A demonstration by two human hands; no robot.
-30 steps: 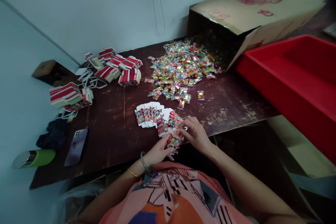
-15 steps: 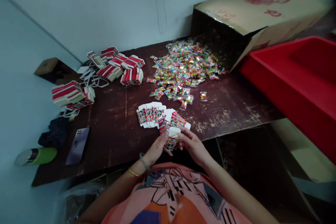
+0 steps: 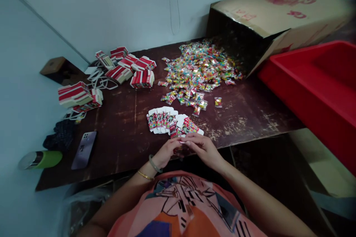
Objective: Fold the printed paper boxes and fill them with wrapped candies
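Note:
Close to the table's front edge, my left hand (image 3: 166, 152) and my right hand (image 3: 205, 151) meet around a small printed carton (image 3: 181, 150), both closed on it. My fingers cover most of this carton; a bit of white flap shows between the fingertips. Just beyond lies a fanned row of small flat cartons (image 3: 161, 121) with white flaps and red, colourful print. More flat cartons (image 3: 189, 126) overlap to its right, touching or nearly touching my fingers. Farther back spreads a heap of small clear packets of coloured candies (image 3: 201, 68). One candy packet (image 3: 218, 102) lies apart on its right.
Bundled red-and-white cartons (image 3: 142, 78) and white straps (image 3: 101, 79) lie at the back left. A phone (image 3: 84, 150), dark cloth (image 3: 59, 136) and green tumbler (image 3: 48, 159) line the left edge. An open cardboard box (image 3: 278, 13) and red bin (image 3: 308, 92) bound the right.
My right hand has come over the top of the carton, fingers now meeting the left ones and hiding its printed face. The view has shifted slightly; the packets and flat cartons stay put.

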